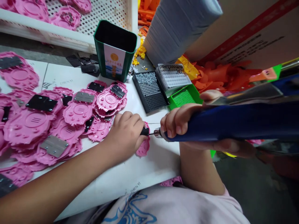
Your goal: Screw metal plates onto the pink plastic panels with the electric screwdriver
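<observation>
My right hand (182,119) is wrapped round a blue electric screwdriver (224,123), held almost level. Its thin bit points left and reaches a black battery cover (145,131) on a pink plastic shell (143,149). Over that shell, my left hand (127,133) has its fingers curled, gripping the shell and cover against the white table; much of both is hidden under it. Just beyond the hands lies a black screw tray (150,91) with small silver screws heaped at its far end. To the left, several pink shells (35,119) with black or grey covers are piled up.
A dark green tin (114,53) stands behind the pile, beside loose black plates (87,63). A white perforated crate (109,15) holds more pink shells at the back left. Right of the screw tray are a green tray (185,96), orange parts (210,76) and a large carton (243,37).
</observation>
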`<state>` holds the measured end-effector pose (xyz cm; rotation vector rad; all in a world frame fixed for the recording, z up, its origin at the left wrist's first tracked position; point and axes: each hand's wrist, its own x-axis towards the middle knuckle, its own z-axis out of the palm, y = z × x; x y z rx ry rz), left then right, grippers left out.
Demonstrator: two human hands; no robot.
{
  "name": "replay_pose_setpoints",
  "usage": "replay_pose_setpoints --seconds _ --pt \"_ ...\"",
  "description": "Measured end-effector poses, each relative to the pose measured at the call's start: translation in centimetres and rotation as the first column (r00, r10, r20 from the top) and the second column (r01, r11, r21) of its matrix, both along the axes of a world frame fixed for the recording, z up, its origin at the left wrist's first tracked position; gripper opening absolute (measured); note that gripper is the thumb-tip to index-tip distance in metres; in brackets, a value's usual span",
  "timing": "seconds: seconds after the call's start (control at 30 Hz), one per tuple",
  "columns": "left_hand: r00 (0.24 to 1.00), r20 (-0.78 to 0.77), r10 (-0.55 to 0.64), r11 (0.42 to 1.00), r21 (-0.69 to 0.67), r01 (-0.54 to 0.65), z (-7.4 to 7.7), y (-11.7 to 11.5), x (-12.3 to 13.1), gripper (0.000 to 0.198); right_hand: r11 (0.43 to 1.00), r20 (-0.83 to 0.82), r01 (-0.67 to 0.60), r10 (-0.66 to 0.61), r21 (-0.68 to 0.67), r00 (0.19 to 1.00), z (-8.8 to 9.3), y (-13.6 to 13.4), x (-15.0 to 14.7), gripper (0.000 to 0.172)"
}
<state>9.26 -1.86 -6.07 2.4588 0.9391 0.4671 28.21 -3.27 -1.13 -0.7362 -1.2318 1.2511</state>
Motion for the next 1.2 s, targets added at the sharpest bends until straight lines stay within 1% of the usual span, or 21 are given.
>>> replay_pose_setpoints --seconds 0.07,0.1,0.2,0.3,0.37,0.53,0.73,1.0,1.1,1.2 --pt "1.0 -0.007 -0.029 1.0 0.0 0.029 0.1 0.1 -0.2 0.019 0.985 -0.015 -0.08 0.084 0.152 0.996 0.0 0.3 0.3 0.054" --pt "0.999 -0.011 -0.04 0.999 0.004 0.04 0.1 0.2 -0.2 0.02 0.975 -0.022 -0.105 0.111 0.195 0.994 0.0 0.5 0.5 0.053" --pt "0.998 -0.025 -0.058 0.998 0.018 0.058 0.1 0.2 -0.4 0.022 0.969 -0.064 -0.095 0.112 0.226 0.992 0.2 0.9 1.5 0.055" --pt "0.998 -0.031 -0.057 0.998 0.026 0.058 0.1 0.1 -0.4 0.022 0.96 -0.085 -0.054 0.08 0.275 0.993 0.3 1.5 2.2 0.055" --pt "0.998 -0.034 -0.048 0.998 0.03 0.049 0.1 0.0 -0.4 0.023 0.962 -0.094 -0.017 0.045 0.272 0.995 0.4 1.8 2.3 0.051" --pt "1.0 -0.018 -0.026 0.999 0.041 0.027 0.2 -0.1 -0.6 0.025 0.975 -0.147 0.069 -0.038 0.212 0.988 0.2 2.3 1.9 0.038" --pt "0.994 0.113 0.002 0.995 0.097 -0.013 0.3 -0.4 -0.9 0.027 0.974 -0.202 0.192 -0.165 0.12 0.965 -0.2 2.3 2.1 0.037" --pt "0.986 0.158 0.046 0.982 0.173 -0.073 0.5 -1.0 -0.8 0.029 0.977 -0.218 0.176 -0.146 0.123 0.965 -0.4 2.2 2.0 0.031" --pt "0.984 0.171 0.053 0.972 0.217 -0.091 1.2 -2.0 -0.9 0.028 0.979 -0.228 0.155 -0.122 0.134 0.966 -0.3 2.0 1.7 0.026" --pt "0.983 0.176 0.059 0.959 0.265 -0.105 2.3 -3.5 -1.3 0.027 0.983 -0.234 0.105 -0.067 0.154 0.97 0.1 1.7 1.3 0.021"
